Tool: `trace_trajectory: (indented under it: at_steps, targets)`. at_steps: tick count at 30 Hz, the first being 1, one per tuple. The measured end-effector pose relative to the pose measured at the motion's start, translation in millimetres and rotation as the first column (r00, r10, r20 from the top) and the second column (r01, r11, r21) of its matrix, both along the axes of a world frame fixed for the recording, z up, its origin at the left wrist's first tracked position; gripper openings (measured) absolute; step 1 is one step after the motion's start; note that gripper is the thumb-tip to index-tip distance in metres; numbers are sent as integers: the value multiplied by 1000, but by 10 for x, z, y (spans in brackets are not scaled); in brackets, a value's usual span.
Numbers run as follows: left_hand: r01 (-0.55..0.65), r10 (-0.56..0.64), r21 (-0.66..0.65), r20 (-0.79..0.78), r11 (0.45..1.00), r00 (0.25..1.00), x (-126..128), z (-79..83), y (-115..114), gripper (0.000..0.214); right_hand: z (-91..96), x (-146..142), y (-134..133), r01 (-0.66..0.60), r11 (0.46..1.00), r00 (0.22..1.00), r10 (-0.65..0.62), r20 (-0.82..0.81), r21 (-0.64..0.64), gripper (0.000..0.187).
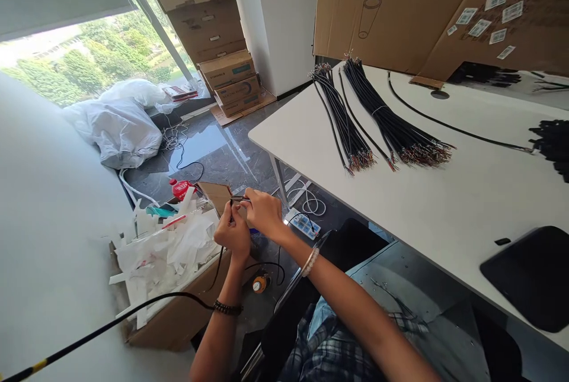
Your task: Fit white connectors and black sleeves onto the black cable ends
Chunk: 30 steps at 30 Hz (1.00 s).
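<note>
Black cable (220, 257) held beside a scrap box (178, 320).
Left hand (233, 233) clenches the cable; right hand (265, 214) grips a thin tool (240, 198).

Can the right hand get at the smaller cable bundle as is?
Probably not: the right hand grips a thin tool beside the left hand, off the table; nothing covers the smaller cable bundle, though.

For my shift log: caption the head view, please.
Left hand pinching a black cable, right hand a slim tool, near a scrap-filled box.
</note>
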<state>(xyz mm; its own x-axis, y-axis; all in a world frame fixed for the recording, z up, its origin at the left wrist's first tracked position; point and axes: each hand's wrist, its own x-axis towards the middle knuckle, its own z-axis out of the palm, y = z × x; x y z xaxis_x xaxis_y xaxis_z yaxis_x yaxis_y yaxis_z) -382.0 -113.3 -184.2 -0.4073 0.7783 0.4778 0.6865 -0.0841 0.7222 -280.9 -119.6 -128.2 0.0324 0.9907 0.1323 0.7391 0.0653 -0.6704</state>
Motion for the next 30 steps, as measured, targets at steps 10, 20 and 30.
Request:
trace_trajectory:
  at_steps: [10,20,30]
  targets:
    - [37,-37,-5,18,999,999,-3,20,234,29,-49,20,190,111,994,991,-111,-75,2,24]
    - [217,-254,155,279,964,926,191,434,-58,37,123,344,-266,28,971,998,-12,-69,237,25]
    - [339,-393,208,351,918,850,289,717,-269,33,370,411,-354,23,954,1000,-24,1,299,33]
